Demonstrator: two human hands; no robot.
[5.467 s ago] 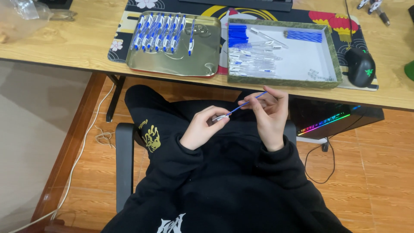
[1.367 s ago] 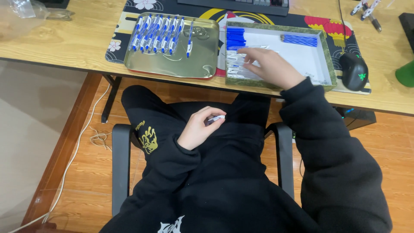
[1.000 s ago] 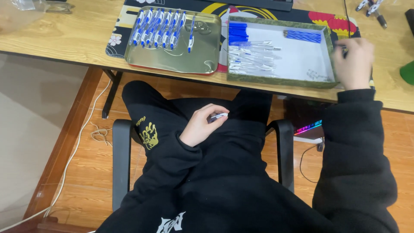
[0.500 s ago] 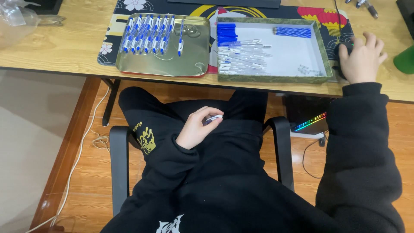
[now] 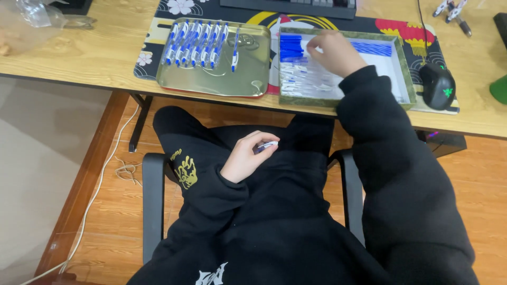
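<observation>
Left hand (image 5: 244,158) rests in the lap, below the green-rimmed tray (image 5: 404,87), fingers curled narrowly around a small pen part (image 5: 265,145) whose white and blue tip protrudes past the thumb. Right hand (image 5: 335,51) is extended over the green-rimmed tray, fingers bent downward and loosely closed at the tray's upper left area, touching or just above the loose pen parts (image 5: 303,79); whether it grips one cannot be told. Those parts lie in the left half of the tray: blue pieces toward the far edge, clear pieces nearer the person. A further row of blue pieces (image 5: 377,48) lies to the right of that hand.

Left of the green-rimmed tray, touching it, stands a gold metal tray (image 5: 253,79) carrying a row of assembled blue and white pens (image 5: 195,43). A black mouse (image 5: 437,84) sits on the surface just right of the green-rimmed tray.

Against the frame half a second earlier: the right hand was at the mouse and is now over the tray. The left hand's position and hold are unchanged.
</observation>
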